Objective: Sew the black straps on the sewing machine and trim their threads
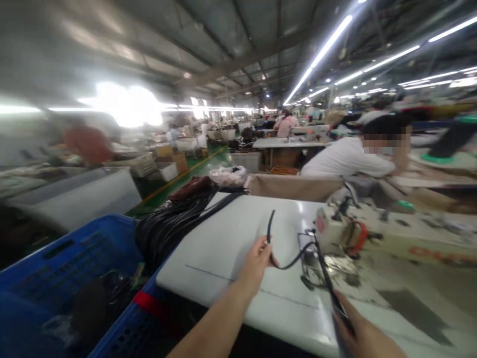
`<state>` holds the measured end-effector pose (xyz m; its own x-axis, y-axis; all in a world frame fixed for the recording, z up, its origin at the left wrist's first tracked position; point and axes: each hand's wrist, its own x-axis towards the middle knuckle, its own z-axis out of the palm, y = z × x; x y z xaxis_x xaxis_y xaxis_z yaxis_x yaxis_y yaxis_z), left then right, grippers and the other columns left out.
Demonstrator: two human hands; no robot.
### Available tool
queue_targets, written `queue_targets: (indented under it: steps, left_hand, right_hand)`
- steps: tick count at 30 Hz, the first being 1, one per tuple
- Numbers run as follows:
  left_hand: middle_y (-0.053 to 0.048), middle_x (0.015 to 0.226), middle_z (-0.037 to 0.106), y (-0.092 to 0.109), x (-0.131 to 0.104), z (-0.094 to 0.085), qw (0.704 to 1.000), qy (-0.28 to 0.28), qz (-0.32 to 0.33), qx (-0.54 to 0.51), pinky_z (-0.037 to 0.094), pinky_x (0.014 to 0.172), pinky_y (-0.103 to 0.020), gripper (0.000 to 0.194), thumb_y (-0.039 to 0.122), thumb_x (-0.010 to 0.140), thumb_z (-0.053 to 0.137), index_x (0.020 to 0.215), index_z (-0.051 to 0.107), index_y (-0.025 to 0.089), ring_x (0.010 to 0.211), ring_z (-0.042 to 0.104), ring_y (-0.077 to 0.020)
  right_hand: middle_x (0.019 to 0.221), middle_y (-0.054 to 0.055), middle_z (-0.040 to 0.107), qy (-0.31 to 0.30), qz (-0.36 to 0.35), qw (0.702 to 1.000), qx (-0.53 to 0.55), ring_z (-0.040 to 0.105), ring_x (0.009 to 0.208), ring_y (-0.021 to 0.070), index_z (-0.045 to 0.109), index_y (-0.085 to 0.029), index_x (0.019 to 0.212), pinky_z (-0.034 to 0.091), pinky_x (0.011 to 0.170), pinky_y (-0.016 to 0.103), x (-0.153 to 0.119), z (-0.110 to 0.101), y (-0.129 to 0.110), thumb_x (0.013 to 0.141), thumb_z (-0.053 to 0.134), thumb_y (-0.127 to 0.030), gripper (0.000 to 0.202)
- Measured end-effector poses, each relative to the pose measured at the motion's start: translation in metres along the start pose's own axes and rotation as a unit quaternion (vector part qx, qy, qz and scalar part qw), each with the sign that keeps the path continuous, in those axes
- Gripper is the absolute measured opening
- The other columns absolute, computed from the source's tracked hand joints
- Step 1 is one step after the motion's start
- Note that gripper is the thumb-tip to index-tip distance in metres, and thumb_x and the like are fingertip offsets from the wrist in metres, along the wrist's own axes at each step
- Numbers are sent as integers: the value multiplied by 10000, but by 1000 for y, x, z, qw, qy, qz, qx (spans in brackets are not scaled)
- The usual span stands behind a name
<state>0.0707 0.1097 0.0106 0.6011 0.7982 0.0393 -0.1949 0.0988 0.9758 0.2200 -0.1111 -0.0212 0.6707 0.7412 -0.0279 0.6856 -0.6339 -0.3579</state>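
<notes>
A thin black strap (294, 262) curves over the white table of a sewing machine (337, 233). My left hand (258, 256) pinches it above the middle of the table, and a short end sticks up past my fingertips. Lower right, my right hand (359, 328) is closed around a dark length of strap (325, 268), which runs up in front of the machine's needle area. Motion blurs this hand, and the parts of the strap inside both hands are hidden.
Black straps (167, 219) hang in a bundle over the table's left end. A blue crate (74, 243) with dark items stands at left. A dark fabric piece (415, 311) lies right of the needle. Across the machine, a person in a white shirt (335, 156) leans forward.
</notes>
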Motion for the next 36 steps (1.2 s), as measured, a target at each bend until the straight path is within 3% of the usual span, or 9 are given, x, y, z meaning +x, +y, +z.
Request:
queue_targets:
  steps: [4,10,13,18,22,25,28,31,36]
  left_hand:
    - [-16,856,615,-10,-30,-15,997,-31,-10,72,589,783,-339,632,538,867,663,1370,572,167,757,657,-168]
    - [-51,1005,647,-21,-68,-31,992,-33,-56,105,628,791,-379,738,558,836,689,1457,511,200,763,705,-181]
    - [-38,908,671,-25,-82,-38,989,-26,-68,129,634,771,-374,730,594,876,631,1468,506,184,736,705,-189]
    - [-38,912,652,-25,-99,-42,985,-24,-105,137,630,701,-370,757,612,880,615,1475,474,166,633,692,-176]
    - [-48,1002,623,-18,-110,-40,989,-31,-120,79,612,640,-336,678,540,840,701,1388,523,182,623,670,-142]
    - [-29,939,612,-17,-117,-42,991,-58,-116,43,606,677,-327,571,453,844,729,1317,560,181,687,666,-145]
    - [-3,914,564,-20,-122,-46,991,-71,-109,33,608,690,-332,577,388,835,750,1347,551,212,733,659,-151]
    - [10,902,529,-22,-124,-51,990,-86,-98,50,602,693,-326,611,361,849,734,1409,526,233,718,652,-141]
    - [11,902,513,-19,-127,-54,989,-96,-88,72,604,705,-330,616,353,857,717,1433,527,251,709,634,-133]
  right_hand:
    - [1012,144,776,-59,26,994,-86,753,926,326,453,-200,1537,560,788,406,-17,-20,-18,1047,408,-317,505]
    - [1007,126,780,-43,36,994,-98,755,893,304,474,-211,1522,538,773,363,-19,-26,-29,1044,455,-318,490]
    - [1055,109,769,-28,44,996,-74,747,913,287,513,-223,1487,539,785,349,-21,-24,-27,1033,486,-308,463]
    - [1179,124,662,43,27,998,-49,709,842,245,607,-199,1355,553,742,344,-23,-20,-30,999,514,-300,381]
    - [1202,165,561,127,-75,984,104,641,989,257,651,-151,1118,540,915,399,-23,-18,-43,973,523,-328,263]
    - [1153,154,572,72,-140,955,251,605,1040,250,643,-168,1027,507,973,404,-23,-17,-60,976,499,-333,225]
    - [937,69,604,-41,-161,931,324,586,900,217,620,-202,916,502,853,349,-25,-16,-78,952,533,-330,159]
    - [760,-10,534,-135,-143,909,367,530,747,174,575,-207,862,440,707,285,-26,-11,-90,958,532,-395,215]
    - [740,-28,510,-158,-139,898,385,501,730,159,561,-201,846,396,681,266,-21,-5,-96,954,512,-468,292]
